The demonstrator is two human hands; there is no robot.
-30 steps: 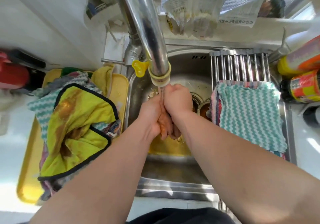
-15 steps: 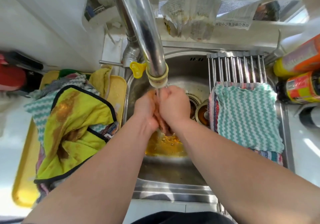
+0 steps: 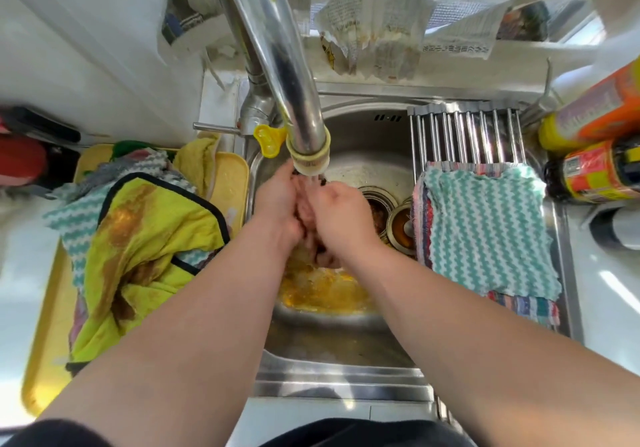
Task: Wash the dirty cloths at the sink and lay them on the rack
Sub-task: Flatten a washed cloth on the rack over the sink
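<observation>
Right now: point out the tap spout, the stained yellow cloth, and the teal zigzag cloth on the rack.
tap spout [image 3: 277, 55], head view, on the chrome neck.
stained yellow cloth [image 3: 152, 238], head view, on its middle fold.
teal zigzag cloth [image 3: 485, 232], head view, on its centre.

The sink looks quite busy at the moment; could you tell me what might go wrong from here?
Orange dirty water pooled in the sink could splash onto the clean teal cloth on the rack beside both hands. The stained yellow cloth hangs over the yellow tray edge and may slip off.
</observation>
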